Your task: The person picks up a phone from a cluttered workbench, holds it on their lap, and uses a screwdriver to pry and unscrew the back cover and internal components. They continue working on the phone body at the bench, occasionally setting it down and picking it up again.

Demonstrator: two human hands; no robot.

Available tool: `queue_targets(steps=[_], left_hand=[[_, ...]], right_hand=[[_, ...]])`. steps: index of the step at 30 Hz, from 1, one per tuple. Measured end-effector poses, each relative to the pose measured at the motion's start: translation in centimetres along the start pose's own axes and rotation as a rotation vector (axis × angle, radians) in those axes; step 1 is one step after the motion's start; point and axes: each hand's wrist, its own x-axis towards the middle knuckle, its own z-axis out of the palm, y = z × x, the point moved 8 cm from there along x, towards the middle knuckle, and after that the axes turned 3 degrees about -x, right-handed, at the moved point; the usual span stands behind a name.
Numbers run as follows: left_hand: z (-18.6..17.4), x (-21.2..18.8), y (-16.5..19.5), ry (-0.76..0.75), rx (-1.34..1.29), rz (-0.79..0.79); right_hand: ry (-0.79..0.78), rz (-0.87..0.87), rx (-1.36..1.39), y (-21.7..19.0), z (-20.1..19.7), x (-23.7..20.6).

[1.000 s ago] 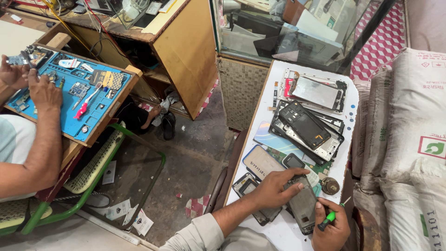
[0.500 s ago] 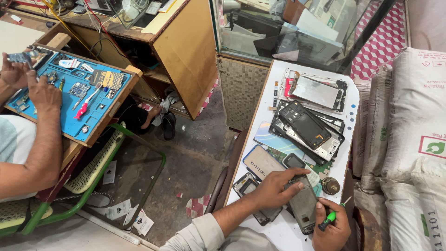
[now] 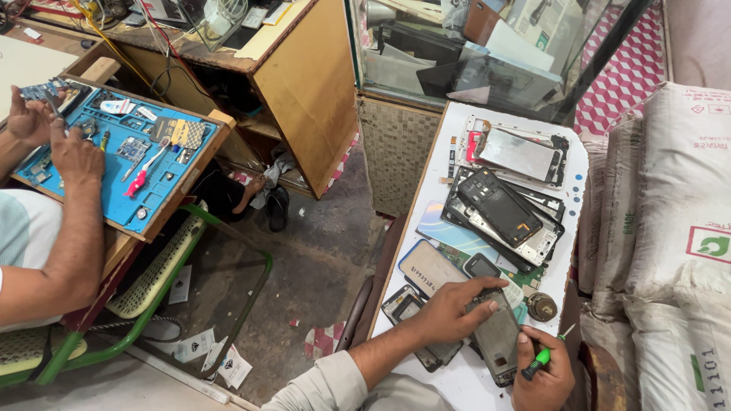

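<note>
The right hand (image 3: pixel 544 373) sits at the bottom edge, its wrist cut off by the frame; its fingers are curled shut around a green screwdriver (image 3: pixel 542 355), whose thin tip points up and right, so only the handle's middle and the tip show. The left hand (image 3: pixel 449 308) lies flat over the top of a dark phone (image 3: pixel 499 339), fingers spread and pressing it down rather than wrapped around it, and it covers the phone's upper end. The phone lies near the front edge of the white table (image 3: pixel 457 137), back open, grey and dull inside (details too small to make out). Just left of it, a second phone frame (image 3: pixel 407 308) is partly under the left forearm. Farther back lies a stack of opened phones (image 3: pixel 502 213), overlapping so their edges are hard to separate. At far left, another person's hands (image 3: pixel 53 137) work over a blue mat (image 3: pixel 152 183) strewn with small parts.
</note>
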Motion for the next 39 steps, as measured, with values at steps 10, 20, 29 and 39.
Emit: queue_targets(steps=[10, 20, 29, 39], left_hand=[[0.07, 0.01, -0.14, 0.004, 0.001, -0.007], [0.03, 0.05, -0.03, -0.014, 0.001, -0.022], [-0.02, 0.00, 0.00, -0.006, 0.012, -0.016], [0.06, -0.04, -0.30, -0.013, 0.006, -0.029]], right_hand=[[-0.012, -0.016, -0.020, -0.23, -0.04, -0.02], [-0.030, 0.037, -0.090, 0.48, -0.14, 0.14], [-0.019, 0.012, -0.082, 0.25, -0.14, 0.09], [-0.023, -0.001, -0.072, -0.20, -0.07, 0.05]])
